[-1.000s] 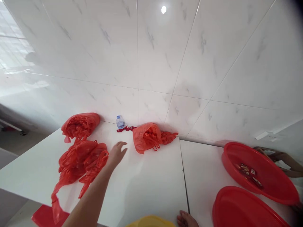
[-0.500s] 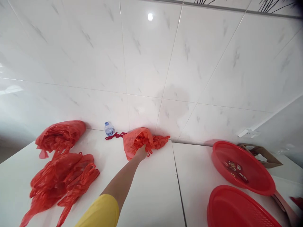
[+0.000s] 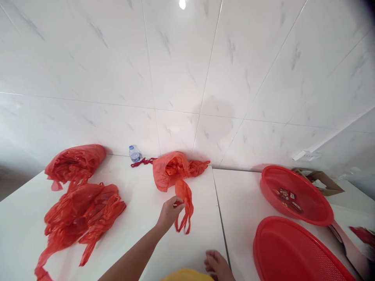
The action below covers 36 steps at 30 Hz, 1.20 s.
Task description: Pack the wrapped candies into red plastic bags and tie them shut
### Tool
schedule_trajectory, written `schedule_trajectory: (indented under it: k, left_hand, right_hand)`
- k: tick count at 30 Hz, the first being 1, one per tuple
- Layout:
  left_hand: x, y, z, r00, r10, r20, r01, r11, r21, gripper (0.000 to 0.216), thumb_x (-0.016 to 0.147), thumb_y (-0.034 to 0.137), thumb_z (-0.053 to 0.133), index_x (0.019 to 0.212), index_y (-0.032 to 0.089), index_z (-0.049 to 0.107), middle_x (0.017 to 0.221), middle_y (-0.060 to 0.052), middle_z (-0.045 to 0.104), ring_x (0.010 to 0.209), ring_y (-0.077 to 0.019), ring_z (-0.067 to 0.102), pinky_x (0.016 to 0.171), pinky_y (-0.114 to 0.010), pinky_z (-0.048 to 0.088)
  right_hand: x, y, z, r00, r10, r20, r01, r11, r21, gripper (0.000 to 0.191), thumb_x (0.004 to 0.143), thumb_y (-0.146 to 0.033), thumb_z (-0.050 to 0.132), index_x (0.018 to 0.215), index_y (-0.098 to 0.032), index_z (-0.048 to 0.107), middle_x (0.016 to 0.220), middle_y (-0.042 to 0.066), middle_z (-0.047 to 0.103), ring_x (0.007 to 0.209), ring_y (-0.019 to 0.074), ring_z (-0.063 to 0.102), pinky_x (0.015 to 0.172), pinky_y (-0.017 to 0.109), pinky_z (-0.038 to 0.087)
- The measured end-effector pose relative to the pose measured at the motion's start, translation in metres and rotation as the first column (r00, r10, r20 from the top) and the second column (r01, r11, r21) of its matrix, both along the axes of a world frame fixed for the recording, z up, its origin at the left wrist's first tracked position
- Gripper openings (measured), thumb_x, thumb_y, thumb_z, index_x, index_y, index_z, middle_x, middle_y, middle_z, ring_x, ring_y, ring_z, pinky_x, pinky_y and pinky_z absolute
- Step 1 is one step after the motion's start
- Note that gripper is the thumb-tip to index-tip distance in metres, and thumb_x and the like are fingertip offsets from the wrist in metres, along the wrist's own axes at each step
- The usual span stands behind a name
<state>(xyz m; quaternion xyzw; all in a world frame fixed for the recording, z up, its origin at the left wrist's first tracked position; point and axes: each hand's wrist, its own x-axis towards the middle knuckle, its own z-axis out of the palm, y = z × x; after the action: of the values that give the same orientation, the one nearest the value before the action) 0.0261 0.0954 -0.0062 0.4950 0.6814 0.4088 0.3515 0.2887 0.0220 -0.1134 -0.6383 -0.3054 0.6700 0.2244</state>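
My left hand [image 3: 170,210] pinches a thin red plastic bag [image 3: 185,195], whose loop handles dangle above the white table. Just behind it, a bulging red bag [image 3: 164,171] lies against the wall with its mouth open and crumpled red plastic inside. My right hand [image 3: 217,264] is low in the view, near the seam between the tables. It holds nothing, and its fingers are slightly bent and apart.
On the left lie a stuffed red bag [image 3: 79,158] and a heap of loose red bags [image 3: 79,214]. A small water bottle [image 3: 135,154] stands by the wall. At right are a red basin [image 3: 319,199] holding small items, a red basket [image 3: 293,246] and a cardboard box [image 3: 334,189].
My left hand has drawn back from the bulging bag toward me, bringing a single red bag out with it. My right hand has come into view at the bottom.
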Motion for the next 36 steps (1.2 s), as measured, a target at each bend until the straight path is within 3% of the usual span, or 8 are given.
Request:
schedule_trajectory:
  k: [5, 9, 12, 17, 23, 26, 30, 36]
  left_hand:
    - [0.029, -0.042, 0.0, 0.903, 0.015, 0.429, 0.018, 0.997, -0.072, 0.015, 0.07, 0.024, 0.062, 0.076, 0.022, 0.049, 0.066, 0.005, 0.056, 0.063, -0.0128, 0.056, 0.063, -0.027, 0.045]
    - [0.043, -0.058, -0.004, 0.826, -0.052, 0.562, 0.136, 0.985, -0.108, 0.045, 0.069, 0.021, 0.062, 0.113, 0.023, 0.048, 0.079, 0.002, 0.065, 0.072, -0.0159, 0.062, 0.07, -0.031, 0.051]
    - [0.035, -0.059, -0.013, 0.918, -0.06, 0.391, 0.12, 0.984, -0.13, 0.056, 0.069, 0.016, 0.059, 0.124, 0.021, 0.049, 0.087, -0.002, 0.068, 0.078, -0.0187, 0.064, 0.075, -0.034, 0.051]
    - [-0.009, -0.056, -0.024, 0.992, 0.0, -0.129, -0.007, 0.999, -0.048, 0.027, 0.073, 0.012, 0.05, 0.091, 0.022, 0.067, 0.095, -0.004, 0.07, 0.09, -0.0206, 0.064, 0.084, -0.033, 0.048]
    - [-0.029, -0.06, -0.014, 0.968, 0.12, -0.221, -0.121, 0.993, 0.006, 0.02, 0.074, 0.015, 0.048, 0.081, 0.024, 0.064, 0.082, -0.001, 0.066, 0.076, -0.0194, 0.062, 0.07, -0.03, 0.047]
    - [-0.027, -0.061, -0.009, 0.959, 0.284, 0.018, -0.283, 0.959, -0.012, 0.014, 0.07, 0.016, 0.053, 0.078, 0.024, 0.061, 0.075, 0.001, 0.061, 0.073, -0.0182, 0.059, 0.068, -0.03, 0.047]
    - [-0.023, -0.057, -0.009, 0.765, 0.406, 0.5, -0.344, 0.914, -0.217, 0.004, 0.074, 0.023, 0.057, 0.076, 0.022, 0.055, 0.078, -0.001, 0.065, 0.076, -0.0176, 0.065, 0.07, -0.031, 0.053]
    - [-0.007, -0.053, -0.013, 0.648, 0.378, 0.661, -0.244, 0.925, -0.29, 0.016, 0.071, 0.03, 0.061, 0.068, 0.021, 0.048, 0.06, 0.003, 0.056, 0.056, -0.0127, 0.057, 0.057, -0.027, 0.05]
  right_hand:
    - [-0.037, 0.025, 0.052, 0.985, -0.049, -0.164, 0.065, 0.993, 0.096, 0.087, 0.058, -0.061, 0.077, 0.134, -0.034, 0.043, 0.121, 0.007, 0.066, 0.103, 0.0233, 0.065, 0.075, 0.032, 0.048]
    - [-0.055, 0.03, 0.067, 0.938, 0.051, -0.344, -0.007, 0.992, 0.128, 0.093, 0.063, -0.044, 0.08, 0.14, -0.03, 0.031, 0.113, 0.008, 0.069, 0.092, 0.0219, 0.068, 0.075, 0.034, 0.051]
    - [-0.05, 0.037, 0.061, 0.954, -0.021, -0.298, 0.068, 0.986, 0.15, 0.058, 0.064, -0.032, 0.072, 0.117, -0.018, 0.052, 0.09, 0.005, 0.072, 0.073, 0.0192, 0.067, 0.066, 0.031, 0.051]
    - [-0.009, 0.052, 0.063, 0.975, -0.15, 0.162, 0.056, 0.877, 0.477, 0.028, 0.067, -0.027, 0.061, 0.094, -0.019, 0.063, 0.082, 0.003, 0.071, 0.07, 0.0183, 0.062, 0.064, 0.028, 0.047]
    - [0.018, 0.054, 0.078, 0.939, -0.157, 0.305, -0.038, 0.837, 0.546, 0.015, 0.075, -0.033, 0.054, 0.072, -0.022, 0.063, 0.066, 0.0, 0.065, 0.062, 0.0171, 0.055, 0.059, 0.028, 0.04]
    - [0.019, 0.052, 0.078, 0.957, -0.173, 0.232, 0.033, 0.862, 0.506, 0.026, 0.073, -0.042, 0.06, 0.059, -0.02, 0.057, 0.055, -0.002, 0.057, 0.054, 0.0143, 0.047, 0.053, 0.027, 0.034]
    - [0.02, 0.043, 0.069, 0.992, -0.125, -0.019, 0.125, 0.936, 0.329, 0.035, 0.065, -0.05, 0.072, 0.066, -0.016, 0.063, 0.057, -0.001, 0.061, 0.053, 0.0134, 0.051, 0.053, 0.026, 0.037]
    - [0.029, 0.037, 0.049, 0.91, -0.234, -0.342, 0.291, 0.949, 0.125, 0.042, 0.058, -0.049, 0.084, 0.075, -0.013, 0.069, 0.066, 0.004, 0.07, 0.06, 0.0167, 0.063, 0.061, 0.028, 0.049]
